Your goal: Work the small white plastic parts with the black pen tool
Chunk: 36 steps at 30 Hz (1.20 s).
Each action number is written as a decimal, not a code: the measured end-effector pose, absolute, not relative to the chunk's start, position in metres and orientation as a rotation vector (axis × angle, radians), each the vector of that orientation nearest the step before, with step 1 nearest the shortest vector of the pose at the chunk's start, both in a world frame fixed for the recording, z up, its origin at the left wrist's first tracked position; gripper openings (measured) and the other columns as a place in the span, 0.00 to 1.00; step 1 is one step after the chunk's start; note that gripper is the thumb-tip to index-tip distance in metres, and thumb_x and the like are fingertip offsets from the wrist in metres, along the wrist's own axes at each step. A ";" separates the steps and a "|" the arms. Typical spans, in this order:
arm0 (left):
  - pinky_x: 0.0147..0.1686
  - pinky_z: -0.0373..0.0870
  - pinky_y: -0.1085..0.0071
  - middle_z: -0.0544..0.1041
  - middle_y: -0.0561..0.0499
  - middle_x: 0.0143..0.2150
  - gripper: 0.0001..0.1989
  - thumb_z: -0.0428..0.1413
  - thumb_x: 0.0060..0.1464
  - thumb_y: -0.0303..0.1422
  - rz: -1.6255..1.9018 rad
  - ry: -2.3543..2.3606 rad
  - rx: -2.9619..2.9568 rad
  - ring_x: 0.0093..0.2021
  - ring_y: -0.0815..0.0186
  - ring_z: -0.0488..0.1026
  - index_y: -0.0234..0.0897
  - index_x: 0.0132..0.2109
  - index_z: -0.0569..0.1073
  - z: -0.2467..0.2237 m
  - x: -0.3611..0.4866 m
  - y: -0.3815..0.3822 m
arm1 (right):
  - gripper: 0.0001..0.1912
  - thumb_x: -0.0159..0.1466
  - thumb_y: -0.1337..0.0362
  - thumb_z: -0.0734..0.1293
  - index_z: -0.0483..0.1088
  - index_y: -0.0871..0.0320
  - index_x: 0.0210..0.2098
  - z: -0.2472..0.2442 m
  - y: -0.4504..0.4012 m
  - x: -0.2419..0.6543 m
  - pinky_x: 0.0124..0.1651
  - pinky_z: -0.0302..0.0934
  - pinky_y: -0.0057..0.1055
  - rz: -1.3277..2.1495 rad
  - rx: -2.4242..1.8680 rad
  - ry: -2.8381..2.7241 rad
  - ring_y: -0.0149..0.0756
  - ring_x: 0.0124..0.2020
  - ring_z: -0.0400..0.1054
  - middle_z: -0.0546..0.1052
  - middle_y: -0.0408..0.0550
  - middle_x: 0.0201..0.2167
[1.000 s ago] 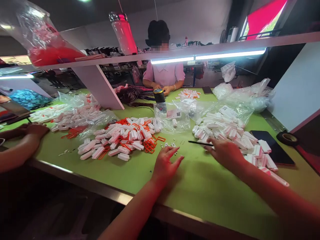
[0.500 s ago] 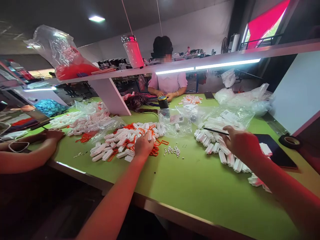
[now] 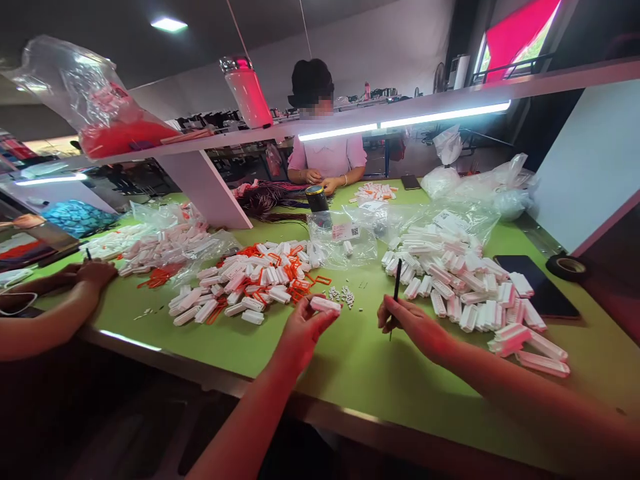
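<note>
Between the thumb and fingers of my left hand (image 3: 299, 333) is a small white plastic case (image 3: 325, 305), held above the green table. My right hand (image 3: 413, 325) grips a thin black pen-like tool (image 3: 398, 283), upright with its tip pointing down; its exact kind is unclear. Left of my left hand lies a heap of white plastic cases mixed with orange frames (image 3: 260, 277). Just beyond the held case is a small cluster of tiny white parts (image 3: 343, 297). To the right of my right hand spreads a pile of white plastic pieces (image 3: 460, 280).
A dark flat tablet-like slab (image 3: 540, 287) and a black tape roll (image 3: 567, 267) lie at the right. Clear plastic bags (image 3: 345, 237) and a dark can (image 3: 317, 199) stand behind. A shelf (image 3: 430, 112) crosses above. Co-workers' arms (image 3: 80, 293) are at left; another person sits opposite.
My left hand has come out of the heap towards me, now with a white case. My right hand has moved left and down from the right pile, and the black tool has swung upright.
</note>
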State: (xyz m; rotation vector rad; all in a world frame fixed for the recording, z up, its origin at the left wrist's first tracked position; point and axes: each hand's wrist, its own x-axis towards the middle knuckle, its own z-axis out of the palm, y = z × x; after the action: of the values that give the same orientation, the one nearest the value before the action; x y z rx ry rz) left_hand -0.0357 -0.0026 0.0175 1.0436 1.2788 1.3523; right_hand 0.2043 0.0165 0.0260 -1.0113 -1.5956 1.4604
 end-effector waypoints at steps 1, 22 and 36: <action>0.43 0.78 0.65 0.81 0.50 0.36 0.20 0.69 0.43 0.37 1.291 1.306 1.115 0.38 0.63 0.80 0.37 0.42 0.72 0.016 -0.027 -0.009 | 0.36 0.62 0.28 0.57 0.69 0.57 0.28 0.022 0.015 0.204 0.28 0.60 0.30 1.457 -1.040 -1.570 0.31 0.24 0.64 0.69 0.42 0.21; 0.39 0.70 0.67 0.77 0.50 0.33 0.05 0.63 0.55 0.34 1.012 1.492 1.941 0.37 0.61 0.74 0.39 0.35 0.77 -0.002 -0.003 -0.038 | 0.22 0.66 0.41 0.64 0.64 0.55 0.35 0.002 -0.003 0.198 0.30 0.62 0.29 1.317 -1.031 -1.707 0.31 0.26 0.66 0.72 0.43 0.27; 0.38 0.69 0.68 0.76 0.50 0.34 0.04 0.63 0.55 0.34 0.974 1.489 1.904 0.38 0.61 0.74 0.39 0.35 0.77 0.003 -0.001 -0.039 | 0.15 0.71 0.51 0.60 0.64 0.55 0.35 0.005 -0.008 0.201 0.34 0.61 0.30 1.139 -1.047 -1.878 0.33 0.28 0.64 0.70 0.41 0.27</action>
State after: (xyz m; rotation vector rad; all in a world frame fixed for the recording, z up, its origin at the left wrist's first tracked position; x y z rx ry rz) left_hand -0.0010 -0.0394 0.0033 1.9041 1.4891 0.9736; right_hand 0.2008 -0.0081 0.0048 -1.0474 -1.8782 1.1394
